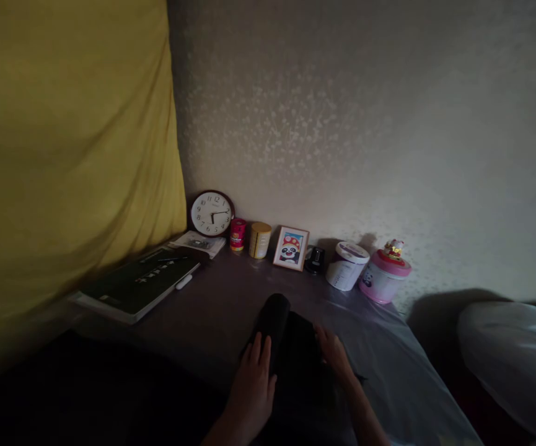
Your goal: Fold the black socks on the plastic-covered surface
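Toward the near edge of the bench point(202, 310), steady the black roll point(273, 317) under the left hand point(251, 379), with fingers slightly parted, evenly tensioning the black fabric point(302, 347) seemingly clamped by the right hand point(334, 351).

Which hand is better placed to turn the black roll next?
Likely the left hand: it lies on the black roll, while the right hand is at the flat dark material alongside.

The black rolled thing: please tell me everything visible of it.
The black thing looks matte, perhaps fabric. Its left part forms a thick roll; a flatter part spreads to the right. It lies on the table. The left hand rests on the roll; the right hand is at the flatter part's right edge. Its near end is lost in shadow.
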`<state>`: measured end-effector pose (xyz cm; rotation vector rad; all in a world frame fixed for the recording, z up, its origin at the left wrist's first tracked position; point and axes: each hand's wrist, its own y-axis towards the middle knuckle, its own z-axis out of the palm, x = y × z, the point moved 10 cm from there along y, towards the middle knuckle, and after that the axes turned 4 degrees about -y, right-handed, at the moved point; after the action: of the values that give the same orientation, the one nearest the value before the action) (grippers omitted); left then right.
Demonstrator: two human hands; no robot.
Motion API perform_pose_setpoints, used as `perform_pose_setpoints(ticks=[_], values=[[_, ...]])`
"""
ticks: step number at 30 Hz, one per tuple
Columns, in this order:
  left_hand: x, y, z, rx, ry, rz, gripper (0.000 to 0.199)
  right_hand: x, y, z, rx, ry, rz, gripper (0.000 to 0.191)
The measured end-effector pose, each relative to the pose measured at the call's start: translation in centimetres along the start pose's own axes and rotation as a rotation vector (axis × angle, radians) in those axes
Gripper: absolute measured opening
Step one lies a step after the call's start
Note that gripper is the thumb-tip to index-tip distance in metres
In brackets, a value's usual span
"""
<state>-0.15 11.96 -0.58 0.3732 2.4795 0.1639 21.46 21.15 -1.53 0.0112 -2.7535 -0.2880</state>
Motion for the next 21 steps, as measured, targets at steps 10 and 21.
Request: perform_pose_setpoints(ticks=[10, 21], values=[[0.5, -0.9, -0.3, 0.104, -0.102, -0.043, 0.086, 1.9, -1.6, -2.0, -0.066, 0.409, 0.143, 0.044], [0.6, -0.9, 0.1, 0.062, -0.058, -0.043, 0.087, 6.6, 0.1, -1.7, 0.021, 0.734, 0.11, 0.033]])
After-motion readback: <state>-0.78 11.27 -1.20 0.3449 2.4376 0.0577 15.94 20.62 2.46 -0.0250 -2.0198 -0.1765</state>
